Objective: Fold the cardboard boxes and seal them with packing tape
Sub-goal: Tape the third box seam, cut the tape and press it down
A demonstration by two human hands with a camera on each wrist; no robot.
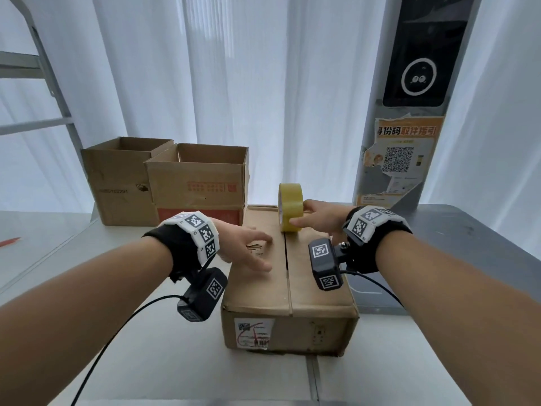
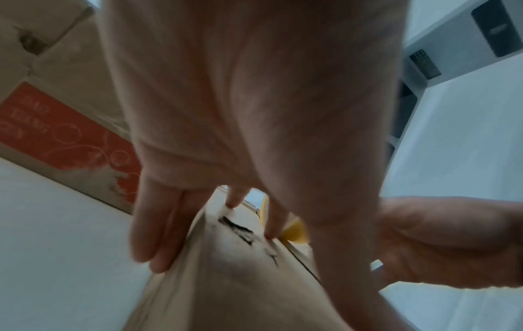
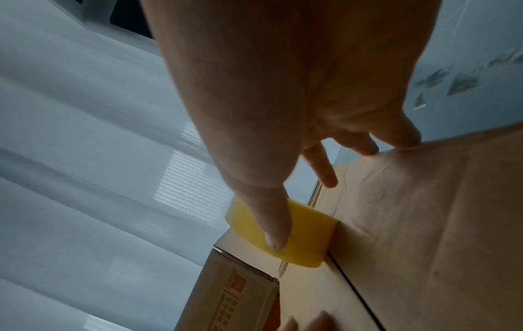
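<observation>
A closed cardboard box (image 1: pixel 310 291) lies in front of me, its two top flaps meeting in a centre seam. A yellow tape roll (image 1: pixel 290 207) stands on edge on the far end of that seam. My right hand (image 1: pixel 314 216) holds the roll, thumb on its near tread and fingers reaching behind it. In the right wrist view the thumb lies across the roll (image 3: pixel 305 233) and the outer fingers touch the box's far edge. My left hand (image 1: pixel 254 250) rests with straight fingers on the left flap. The left wrist view shows its fingertips (image 2: pixel 158 250) on the cardboard (image 2: pixel 226 291).
Two open cardboard boxes (image 1: pixel 120 183) (image 1: pixel 199 183) stand at the back left, the nearer one with red print. A red pen (image 1: pixel 10 241) lies far left. A grey pillar with a screen and poster (image 1: pixel 407 148) rises at the back right. White curtains hang behind.
</observation>
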